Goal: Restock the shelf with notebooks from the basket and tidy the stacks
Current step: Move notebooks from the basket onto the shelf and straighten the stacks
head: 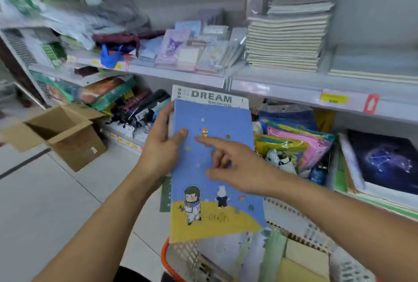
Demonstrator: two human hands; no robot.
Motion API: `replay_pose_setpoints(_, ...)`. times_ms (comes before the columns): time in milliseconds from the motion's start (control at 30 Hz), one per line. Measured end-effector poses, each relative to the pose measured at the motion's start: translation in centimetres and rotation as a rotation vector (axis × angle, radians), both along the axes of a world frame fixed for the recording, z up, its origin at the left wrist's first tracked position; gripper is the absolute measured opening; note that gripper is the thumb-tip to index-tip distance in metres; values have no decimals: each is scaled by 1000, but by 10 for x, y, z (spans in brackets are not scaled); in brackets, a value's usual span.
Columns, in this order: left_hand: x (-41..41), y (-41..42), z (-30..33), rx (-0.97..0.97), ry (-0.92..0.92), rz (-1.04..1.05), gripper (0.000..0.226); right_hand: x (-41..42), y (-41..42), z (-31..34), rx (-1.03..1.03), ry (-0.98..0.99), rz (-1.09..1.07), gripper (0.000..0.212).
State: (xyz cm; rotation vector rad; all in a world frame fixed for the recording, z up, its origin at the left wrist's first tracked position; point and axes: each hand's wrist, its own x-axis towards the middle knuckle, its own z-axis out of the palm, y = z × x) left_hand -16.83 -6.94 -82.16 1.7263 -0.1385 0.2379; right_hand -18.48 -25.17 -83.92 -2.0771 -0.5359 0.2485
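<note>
**A:** Notebooks first: where's the bundle right now?

**B:** Up in the air in front of you, over the basket (181, 257) and below the shelf (282, 91). Going left to right: your left hand (161, 146) grips the left edge of the pile, thumb curled onto the blue astronaut notebook (214, 168) on top, fingers wrapped behind. A second one, the DREAM University notebook (210, 98), pokes out beyond its far end.

**A:** And my right hand?

**B:** Your right hand (235, 168) holds nothing. The index finger stretches out with its tip on the blue cover, the other fingers loosely bent above it.

**A:** What could go wrong from here?

**B:** I'd say three things. The whole pile hangs from one side grip, so if your thumb eases off, the lower books could fan out and slide back into the basket. The covers are already staggered, so sliding them onto the shelf like that would leave a crooked stack. Further right, the tall cream stack (287, 39) on the upper shelf looks uneven, and a knock while lifting past might tip it. The colourful packets (298, 143) on the lower shelf are crowded, so pushing in there could spill them.
</note>
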Motion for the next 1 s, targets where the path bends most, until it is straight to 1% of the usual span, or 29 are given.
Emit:
replay_pose_setpoints(33, -1, 3, 6, -114, 19, -2, 58, 12, -18, 4, -97, -128, -116, 80)
replay_pose_setpoints(67, -3, 4, 11, -220, 39, -5, 62, 19, -35, 10, -181, -195, -215, 87)
replay_pose_setpoints(100, -5, 4, 15, -295, 50, 1, 63, 21, -48, 18, -202, -177, -270, 95)
replay_pose_setpoints(133, -8, 2, 20, -339, 51, 8, 62, 20, -59, 23, -123, -95, -274, 95)
replay_pose_setpoints(167, -10, -4, 25, -374, 52, 10, 60, 13, -65, 27, 40, 37, -245, 84)
replay_pose_setpoints(200, -11, -10, 28, -409, 50, 16, 56, 7, -70, 30, 226, 176, -200, 68)
replay_pose_setpoints(233, -11, -18, 31, -446, 41, 18, 52, 2, -73, 32, 399, 323, -192, 53)
replay_pose_setpoints(267, -10, -27, 34, -470, 28, 23, 49, -2, -75, 35, 538, 436, -206, 45)
replay_pose_setpoints(300, -9, -35, 39, -483, 8, 42, 48, -6, -78, 39, 628, 465, -219, 40)
replay_pose_setpoints(333, -7, -44, 44, -485, -21, 74, 50, -7, -83, 44, 657, 411, -233, 36)
replay_pose_setpoints(400, 0, -59, 55, -473, -93, 121, 55, -10, -97, 61, 630, 229, -237, 36)
replay_pose_setpoints(433, 3, -69, 62, -468, -116, 106, 55, -13, -105, 70, 623, 143, -243, 39)
replay_pose_setpoints(467, 8, -79, 70, -462, -123, 62, 56, -17, -115, 79, 638, 54, -274, 40)
replay_pose_setpoints(533, 18, -111, 97, -406, -140, -111, 55, -22, -140, 91, 706, -132, -389, 41)
replay_pose_setpoints(633, 37, -175, 135, -133, -221, -385, 53, -15, -186, 107, 849, -315, -594, 35)
replay_pose_setpoints(700, 45, -218, 148, 82, -234, -439, 49, -9, -225, 118, 887, -385, -754, 32)
replay_pose_setpoints(733, 51, -238, 148, 148, -206, -446, 44, -6, -245, 121, 884, -379, -821, 30)
replay_pose_setpoints(767, 55, -255, 145, 154, -151, -456, 38, -3, -262, 122, 870, -340, -858, 29)
replay_pose_setpoints(833, 66, -280, 130, 80, -21, -455, 25, 5, -288, 119, 820, -200, -856, 27)
replay_pose_setpoints(900, 75, -298, 112, 51, 64, -354, 15, 12, -298, 112, 792, -61, -839, 24)
replay_pose_setpoints(933, 80, -304, 105, 51, 94, -293, 14, 14, -299, 109, 785, -8, -826, 20)
replay_pose_setpoints(1000, 93, -312, 96, 87, 133, -211, 20, 17, -296, 103, 776, 56, -806, 12)
